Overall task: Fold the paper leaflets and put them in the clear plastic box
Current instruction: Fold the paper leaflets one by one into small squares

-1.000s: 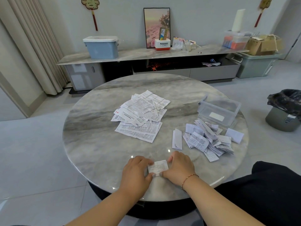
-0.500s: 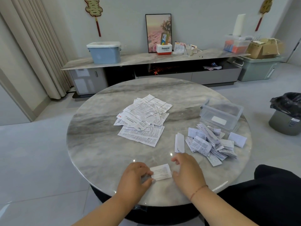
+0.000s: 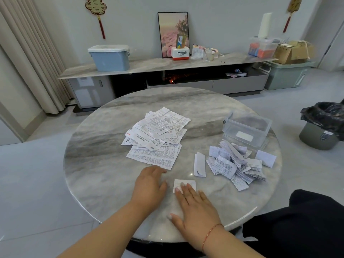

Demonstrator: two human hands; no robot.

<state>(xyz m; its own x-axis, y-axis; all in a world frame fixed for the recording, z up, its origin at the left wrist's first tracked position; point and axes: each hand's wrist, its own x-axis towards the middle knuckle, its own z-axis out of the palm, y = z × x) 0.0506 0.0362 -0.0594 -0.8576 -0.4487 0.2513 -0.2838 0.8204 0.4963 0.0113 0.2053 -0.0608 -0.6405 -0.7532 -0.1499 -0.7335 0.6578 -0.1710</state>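
**Head view: folded leaflet pinned, box not yet loaded**

Head view shows the right hand point(image 3: 195, 205) with straight fingers point(image 3: 183, 189) lying flat on a folded leaflet point(image 3: 184, 184) at the near side of the bench point(image 3: 96, 164). The left hand point(image 3: 149, 185), fingers relaxed and holding nothing, rests just left of that leaflet. Its long axis runs roughly left to right. The unfolded pile point(image 3: 158, 138) lies beyond the leaflet; the folded heap point(image 3: 236, 164) is to its right, with the clear plastic box point(image 3: 247, 131) behind that. Likely risks: the crease springing open once pressure lifts, or the smooth top letting the paper skid.
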